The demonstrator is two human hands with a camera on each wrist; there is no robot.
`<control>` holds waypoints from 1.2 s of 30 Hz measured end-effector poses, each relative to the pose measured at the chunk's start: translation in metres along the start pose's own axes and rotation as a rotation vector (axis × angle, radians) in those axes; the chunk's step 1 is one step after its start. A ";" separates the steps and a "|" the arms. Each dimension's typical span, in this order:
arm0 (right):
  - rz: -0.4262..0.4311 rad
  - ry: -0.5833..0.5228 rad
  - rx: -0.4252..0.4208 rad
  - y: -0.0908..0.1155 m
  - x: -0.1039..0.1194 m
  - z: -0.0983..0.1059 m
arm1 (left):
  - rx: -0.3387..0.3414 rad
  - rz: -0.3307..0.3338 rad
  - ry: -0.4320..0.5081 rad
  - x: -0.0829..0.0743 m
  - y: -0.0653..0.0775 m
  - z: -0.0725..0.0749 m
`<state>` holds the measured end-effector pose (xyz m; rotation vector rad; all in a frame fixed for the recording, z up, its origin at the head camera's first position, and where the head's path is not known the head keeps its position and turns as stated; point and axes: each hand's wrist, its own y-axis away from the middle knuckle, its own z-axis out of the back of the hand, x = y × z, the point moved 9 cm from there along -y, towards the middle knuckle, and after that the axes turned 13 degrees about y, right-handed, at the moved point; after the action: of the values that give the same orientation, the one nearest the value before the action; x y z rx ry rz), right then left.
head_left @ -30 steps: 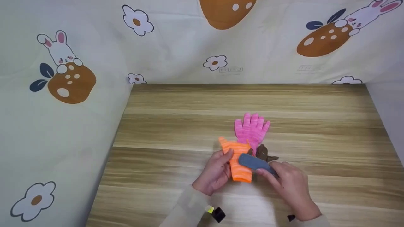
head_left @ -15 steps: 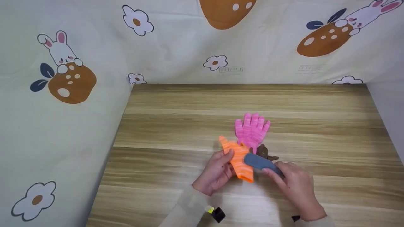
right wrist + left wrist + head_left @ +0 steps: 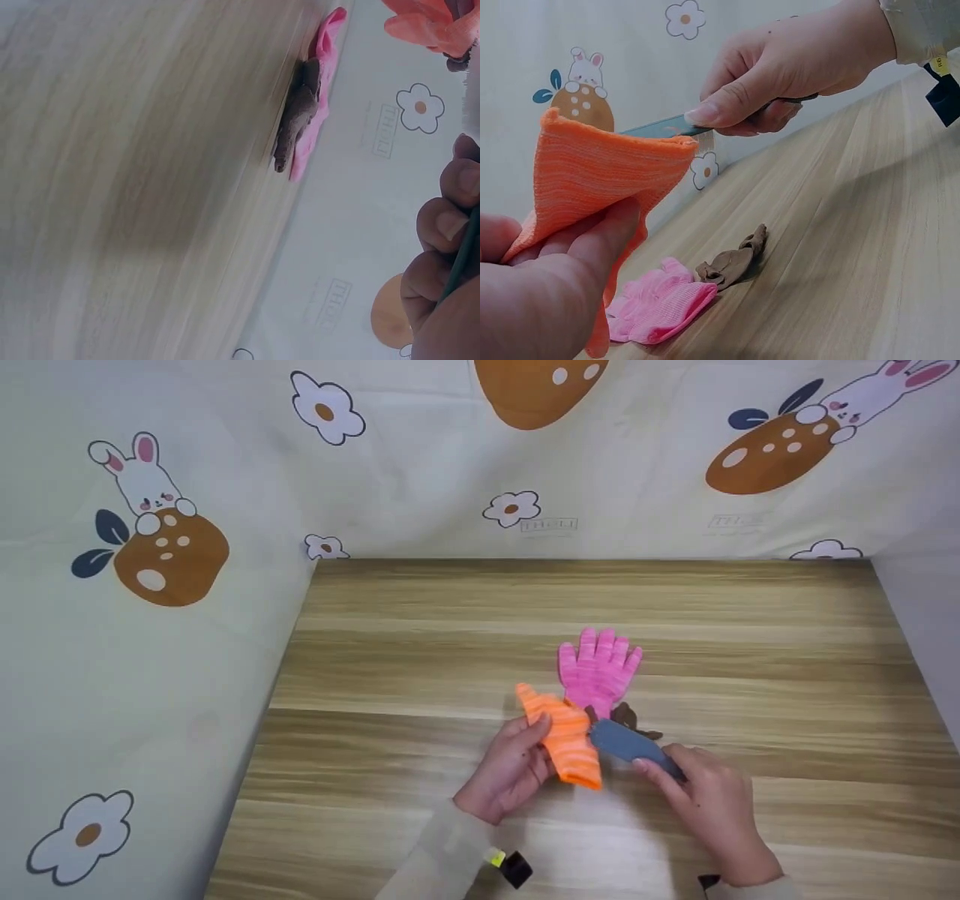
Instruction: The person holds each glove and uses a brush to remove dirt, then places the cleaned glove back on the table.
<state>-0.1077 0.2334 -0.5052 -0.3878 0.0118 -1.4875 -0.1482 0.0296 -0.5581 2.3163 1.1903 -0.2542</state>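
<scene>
My left hand holds an orange striped knit glove above the table, thumb on top and fingers beneath. In my right hand is a grey-blue brush, gripped by its handle. The brush head lies at the right side of the orange glove; its pale bristles show at the edge of the right wrist view. Dark brown matter sits on the orange glove there. Behind, a pink glove lies flat with fingers spread. A brown clay-like lump lies against its cuff.
The wood-grain table reaches back to a pale curtain printed with rabbits and flowers. Another curtain side runs along the left edge. A small black device is strapped at the left wrist.
The right hand and brush have shifted right, from the middle of the orange glove to its right side. The orange glove has tilted in the left hand. The pink glove stays in place.
</scene>
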 end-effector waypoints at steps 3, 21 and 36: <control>-0.013 -0.012 0.017 0.000 0.001 -0.001 | 0.006 0.000 -0.004 0.001 0.000 -0.001; -0.023 -0.157 -0.048 -0.005 0.015 0.009 | 0.017 -0.023 0.018 0.006 -0.005 -0.005; -0.033 -0.067 0.119 -0.007 0.028 -0.006 | -0.066 0.010 0.046 0.010 -0.005 -0.002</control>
<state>-0.1130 0.2049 -0.5030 -0.3427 -0.1369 -1.4994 -0.1467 0.0402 -0.5620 2.2816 1.1916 -0.1571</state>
